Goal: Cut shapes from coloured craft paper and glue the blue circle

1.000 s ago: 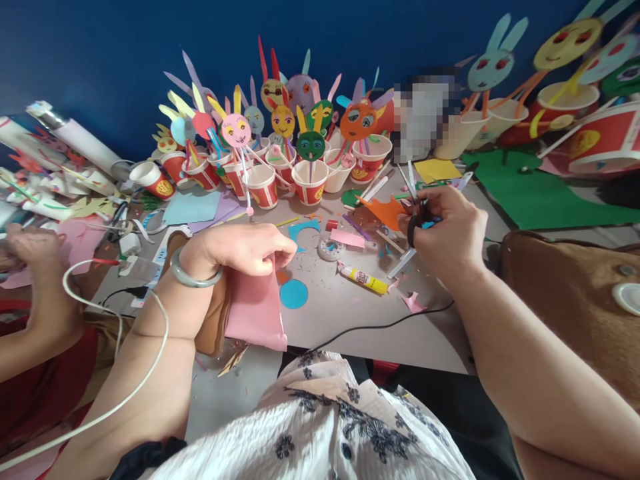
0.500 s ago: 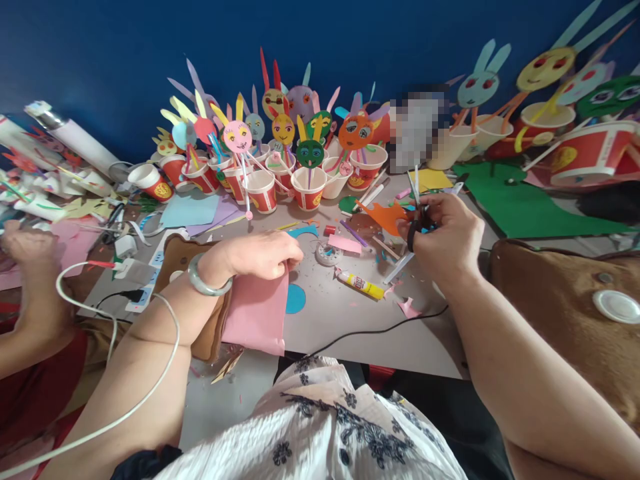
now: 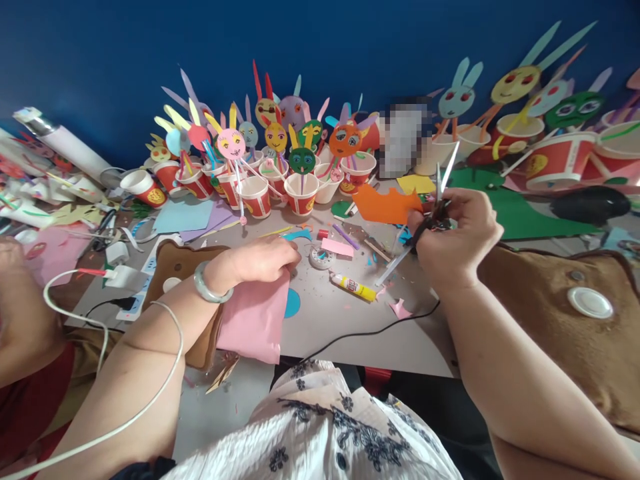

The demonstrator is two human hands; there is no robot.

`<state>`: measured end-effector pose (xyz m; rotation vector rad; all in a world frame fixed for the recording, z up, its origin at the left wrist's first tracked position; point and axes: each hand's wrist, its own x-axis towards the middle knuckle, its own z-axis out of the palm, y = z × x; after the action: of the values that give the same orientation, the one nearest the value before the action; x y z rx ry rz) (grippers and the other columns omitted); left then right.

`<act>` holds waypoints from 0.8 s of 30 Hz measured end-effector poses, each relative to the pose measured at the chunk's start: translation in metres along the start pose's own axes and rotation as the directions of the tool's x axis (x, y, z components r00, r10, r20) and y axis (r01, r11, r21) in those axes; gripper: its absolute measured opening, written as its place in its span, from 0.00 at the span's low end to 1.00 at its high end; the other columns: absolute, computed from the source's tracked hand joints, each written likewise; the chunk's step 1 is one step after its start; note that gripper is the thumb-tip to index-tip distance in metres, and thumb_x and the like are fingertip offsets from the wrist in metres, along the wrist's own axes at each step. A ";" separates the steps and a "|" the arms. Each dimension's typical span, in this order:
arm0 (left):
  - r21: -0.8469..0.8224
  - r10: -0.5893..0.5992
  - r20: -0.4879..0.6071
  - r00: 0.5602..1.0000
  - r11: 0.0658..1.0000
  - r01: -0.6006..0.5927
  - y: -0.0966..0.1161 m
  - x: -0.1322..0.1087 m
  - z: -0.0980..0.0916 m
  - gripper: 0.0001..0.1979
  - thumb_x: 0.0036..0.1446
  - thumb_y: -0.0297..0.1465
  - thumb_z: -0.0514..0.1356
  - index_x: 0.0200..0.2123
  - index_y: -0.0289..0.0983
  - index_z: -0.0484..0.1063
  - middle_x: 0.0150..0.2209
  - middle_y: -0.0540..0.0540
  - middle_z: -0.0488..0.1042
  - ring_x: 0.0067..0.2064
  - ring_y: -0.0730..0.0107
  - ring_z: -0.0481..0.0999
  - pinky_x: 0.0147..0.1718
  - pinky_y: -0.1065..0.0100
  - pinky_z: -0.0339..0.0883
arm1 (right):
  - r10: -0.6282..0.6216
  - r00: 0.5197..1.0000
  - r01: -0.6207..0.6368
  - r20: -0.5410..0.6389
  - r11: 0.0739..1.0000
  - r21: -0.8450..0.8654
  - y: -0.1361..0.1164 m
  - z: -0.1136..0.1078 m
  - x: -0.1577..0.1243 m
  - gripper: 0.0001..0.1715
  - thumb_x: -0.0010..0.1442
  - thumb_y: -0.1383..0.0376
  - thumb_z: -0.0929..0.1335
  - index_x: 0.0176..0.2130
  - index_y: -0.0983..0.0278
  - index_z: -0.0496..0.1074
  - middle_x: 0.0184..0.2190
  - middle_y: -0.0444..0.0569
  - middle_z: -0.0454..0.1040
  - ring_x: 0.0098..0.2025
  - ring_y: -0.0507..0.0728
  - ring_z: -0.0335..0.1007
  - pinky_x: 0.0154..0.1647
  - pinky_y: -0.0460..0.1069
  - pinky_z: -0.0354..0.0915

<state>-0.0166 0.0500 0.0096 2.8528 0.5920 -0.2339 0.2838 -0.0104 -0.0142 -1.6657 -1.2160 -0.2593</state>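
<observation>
My right hand [image 3: 453,240] is closed around a pair of scissors [image 3: 440,190], blades pointing up and parted. An orange paper piece [image 3: 387,205] with a cut, wavy edge is pinched in the same hand and juts out to its left. My left hand [image 3: 263,259], a pale bangle on its wrist, has its fingers curled down on the top corner of a pink paper sheet [image 3: 255,317]. Fingertips there are partly hidden. Beside that sheet lies a blue paper disc [image 3: 293,303]. Between the hands are a yellow glue stick [image 3: 354,287] and a tape roll [image 3: 321,257].
Red-and-white paper cups [image 3: 301,197] with paper rabbit figures line the blue wall. Brown cushions [image 3: 555,327] lie at both sides. A black cable [image 3: 370,333] crosses the table front; a white cable [image 3: 173,367] drapes over my left arm. Another person's arm [image 3: 25,313] is at far left.
My right hand has turned and raised the scissors, which now show opened blades. The orange paper has come up with it and shows more fully. My left hand stays on the pink sheet.
</observation>
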 end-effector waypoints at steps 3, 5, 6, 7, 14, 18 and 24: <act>-0.015 0.007 -0.025 1.000 1.000 -0.007 -0.002 0.002 0.002 0.08 0.53 0.21 0.56 0.27 0.37 0.73 0.32 0.46 0.75 0.35 0.64 0.74 0.34 0.64 0.62 | -0.015 0.998 0.010 -0.069 0.998 -0.069 -0.003 -0.003 0.000 0.17 0.45 0.61 0.72 0.38 0.58 0.74 0.26 0.42 0.75 0.33 0.60 0.73 0.46 0.57 0.68; -0.027 0.005 -0.030 1.000 1.000 -0.006 -0.002 0.002 0.003 0.08 0.52 0.21 0.57 0.26 0.37 0.73 0.32 0.46 0.75 0.34 0.65 0.74 0.34 0.65 0.62 | -0.033 0.996 0.029 -0.083 0.999 -0.045 -0.001 -0.003 0.001 0.16 0.45 0.61 0.71 0.38 0.58 0.73 0.26 0.41 0.75 0.32 0.59 0.74 0.45 0.57 0.69; -0.031 0.002 -0.029 1.000 1.000 -0.003 -0.001 0.002 0.003 0.08 0.53 0.21 0.57 0.26 0.37 0.73 0.32 0.46 0.75 0.34 0.65 0.74 0.34 0.65 0.61 | -0.046 0.994 0.043 -0.100 0.999 -0.026 0.001 -0.003 0.003 0.16 0.45 0.61 0.71 0.38 0.58 0.72 0.26 0.41 0.75 0.31 0.59 0.75 0.44 0.57 0.69; -0.033 -0.004 -0.028 1.000 0.999 0.003 -0.001 0.001 0.003 0.08 0.53 0.21 0.57 0.26 0.37 0.73 0.32 0.46 0.75 0.34 0.65 0.74 0.34 0.65 0.61 | -0.057 0.990 0.057 -0.127 0.998 -0.008 0.004 -0.002 0.004 0.17 0.44 0.62 0.71 0.38 0.58 0.72 0.27 0.41 0.76 0.31 0.59 0.76 0.44 0.58 0.69; -0.012 -0.050 -0.048 0.998 0.999 0.050 0.004 0.003 0.001 0.09 0.54 0.20 0.54 0.28 0.37 0.69 0.33 0.46 0.74 0.35 0.65 0.73 0.33 0.65 0.60 | -0.119 0.942 0.160 -0.313 0.981 0.108 0.019 -0.005 0.017 0.22 0.45 0.66 0.71 0.42 0.61 0.71 0.29 0.44 0.77 0.31 0.60 0.78 0.36 0.58 0.72; -0.008 -0.057 -0.144 0.988 0.998 0.056 0.002 0.007 0.006 0.07 0.58 0.22 0.54 0.35 0.37 0.70 0.39 0.44 0.73 0.41 0.61 0.74 0.40 0.63 0.65 | -0.174 0.895 0.269 -0.411 0.945 0.185 0.014 -0.008 0.024 0.20 0.42 0.69 0.71 0.39 0.62 0.71 0.28 0.44 0.74 0.28 0.60 0.77 0.32 0.57 0.71; -0.016 0.068 -0.283 0.957 0.997 -0.075 0.005 0.014 0.019 0.08 0.63 0.28 0.57 0.46 0.39 0.66 0.59 0.37 0.66 0.63 0.52 0.64 0.61 0.50 0.62 | -0.187 0.863 0.325 -0.469 0.916 0.233 0.009 -0.011 0.027 0.19 0.40 0.70 0.71 0.36 0.62 0.70 0.25 0.42 0.70 0.27 0.58 0.76 0.30 0.54 0.69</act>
<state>-0.0041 0.0460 -0.0105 2.8955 0.5359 0.1970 0.3074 -0.0036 0.0037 -1.0925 -1.0653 -0.5551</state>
